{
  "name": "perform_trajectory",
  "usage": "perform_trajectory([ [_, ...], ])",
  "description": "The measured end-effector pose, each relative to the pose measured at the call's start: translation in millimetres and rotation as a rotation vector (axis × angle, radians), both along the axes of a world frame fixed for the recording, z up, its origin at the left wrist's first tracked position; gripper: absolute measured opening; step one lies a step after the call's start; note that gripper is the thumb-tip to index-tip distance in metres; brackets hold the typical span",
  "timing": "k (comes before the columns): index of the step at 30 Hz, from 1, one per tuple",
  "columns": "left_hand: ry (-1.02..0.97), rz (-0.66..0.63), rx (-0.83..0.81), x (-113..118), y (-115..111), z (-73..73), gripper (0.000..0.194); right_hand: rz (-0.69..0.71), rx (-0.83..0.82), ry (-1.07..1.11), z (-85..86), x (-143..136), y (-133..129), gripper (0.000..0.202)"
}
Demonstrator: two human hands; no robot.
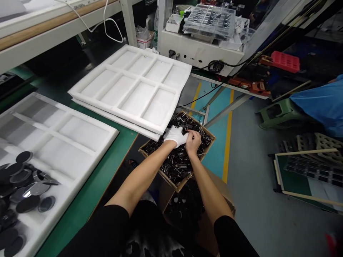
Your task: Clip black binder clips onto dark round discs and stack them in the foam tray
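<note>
We see a grey floor (252, 200) opening out on the right, crossed by a turquoise strip (217, 153) edged with yellow lines (227, 150). On the left, a green counter (111, 160) runs away from us, its border tan. Beyond it, at far left, we make out a pale-framed raised bench (93, 14) with a wooden band. Slanting metal legs (230, 110) brace the far table. A green stool (289, 107) stands at right; the far right corner looks dim to us.
</note>
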State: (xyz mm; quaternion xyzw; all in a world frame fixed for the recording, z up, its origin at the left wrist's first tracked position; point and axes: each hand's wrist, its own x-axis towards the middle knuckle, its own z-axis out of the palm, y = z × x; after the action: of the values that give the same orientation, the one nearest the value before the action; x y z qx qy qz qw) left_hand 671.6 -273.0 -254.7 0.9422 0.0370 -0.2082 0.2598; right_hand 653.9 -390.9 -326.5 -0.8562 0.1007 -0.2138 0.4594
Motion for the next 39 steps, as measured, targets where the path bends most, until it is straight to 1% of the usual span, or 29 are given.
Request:
perform_trajectory([
  [2, 0.029, -0.014, -0.016, 1.9, -0.2, 1.8, 0.063, 0.024, 0.003, -0.012, -1.9, -1.1, -0.9, 0.034],
  [4, 0.048, -0.018, -0.031, 4.6, -0.6, 3.3, 0.064, 0.010, 0.015, -0.027, -4.1, -1.8, -0.2, 0.032],
  [7, 0.047, 0.003, -0.047, 6.5, -1.8, 3.1, 0.060, -0.040, 0.057, -0.057, -6.7, -2.4, 2.8, 0.033],
  [9, 0.027, 0.026, -0.062, 4.9, -2.6, 0.9, 0.055, -0.062, 0.096, -0.089, -6.0, -2.7, 5.4, 0.033],
  [12, -0.023, 0.072, -0.089, 0.0, -2.3, -3.6, 0.046, -0.077, 0.164, -0.143, 0.4, -1.5, 9.5, 0.029],
  [16, -0.088, 0.121, -0.143, -4.2, 1.7, -5.5, 0.041, -0.051, 0.287, -0.195, 12.9, 5.0, 15.8, 0.026],
  [18, -0.110, 0.129, -0.186, -5.4, 4.2, -4.2, 0.043, -0.028, 0.362, -0.206, 16.4, 8.1, 19.2, 0.026],
  [21, -0.143, 0.139, -0.247, -8.2, 6.0, -2.7, 0.049, -0.016, 0.470, -0.210, 15.8, 9.2, 23.2, 0.025],
  [25, -0.179, 0.158, -0.302, -13.0, 5.2, -4.4, 0.055, -0.052, 0.584, -0.216, 10.6, 6.6, 27.0, 0.025],
  [28, -0.206, 0.168, -0.347, -15.5, 5.5, -4.4, 0.053, -0.089, 0.654, -0.222, 10.7, 5.9, 30.4, 0.025],
  [33, -0.266, 0.162, -0.465, -15.7, 5.7, 2.7, 0.041, -0.126, 0.751, -0.216, 22.8, 8.1, 32.4, 0.024],
  [37, -0.304, 0.187, -0.685, -12.5, 2.6, 7.9, 0.034, -0.127, 0.799, -0.198, 37.4, 9.4, 28.6, 0.020],
  [39, -0.308, 0.194, -0.767, -11.0, 0.6, 9.9, 0.032, -0.135, 0.813, -0.192, 43.4, 9.6, 26.7, 0.020],
])
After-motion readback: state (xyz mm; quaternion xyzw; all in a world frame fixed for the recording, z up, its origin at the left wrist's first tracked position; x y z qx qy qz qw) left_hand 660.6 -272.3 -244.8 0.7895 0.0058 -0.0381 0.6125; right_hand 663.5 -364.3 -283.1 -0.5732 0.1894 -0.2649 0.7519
